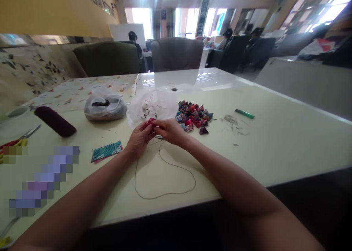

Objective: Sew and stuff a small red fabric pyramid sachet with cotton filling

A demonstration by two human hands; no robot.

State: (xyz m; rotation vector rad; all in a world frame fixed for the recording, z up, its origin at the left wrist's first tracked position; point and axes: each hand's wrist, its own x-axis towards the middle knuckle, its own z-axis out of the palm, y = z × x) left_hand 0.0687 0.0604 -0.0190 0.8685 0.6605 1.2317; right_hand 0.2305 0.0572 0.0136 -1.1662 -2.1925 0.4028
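With the left hand (140, 136) and right hand (169, 130) both pinching the small red pouch (150, 122), keep the trailing thread (165, 177) taut and untangled near the table's (275, 141) front edge.

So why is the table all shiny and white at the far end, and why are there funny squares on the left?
Head view: bright windows reflect as glare on the glossy table; the squares are pixelated blur hiding something; the wide lens bends the edges; the hands, left hand and right hand, look sharp.
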